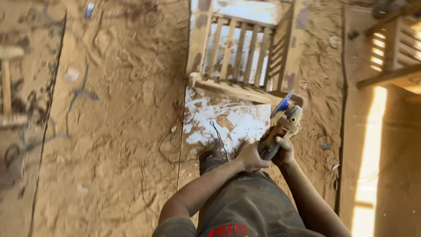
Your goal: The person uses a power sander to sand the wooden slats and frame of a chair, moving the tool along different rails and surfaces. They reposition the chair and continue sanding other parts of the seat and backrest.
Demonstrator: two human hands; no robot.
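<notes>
Thick tan sawdust covers the floor [109, 131], marked with scuffs and footprints, and a dark seam runs down it at the left. In the middle lies a pale sheet [228, 120], white where the dust is scraped away, with a thin dark cord [218, 134] trailing across it. On the far end of that sheet stands a slatted wooden frame [243, 57], unfinished and dusty, its near rail close to the tool. More slatted woodwork [394, 48] sits at the upper right, beside a strip of bright sunlight on the floor. The person looks down over dusty dark clothing. Both hands are wrapped around an angle grinder [280, 127]: the left hand [251, 156] is closed on the rear of its body, the right hand [285, 150] is closed on it just ahead. The grinder's blue disc guard points up toward the frame's near right corner, just short of it.
</notes>
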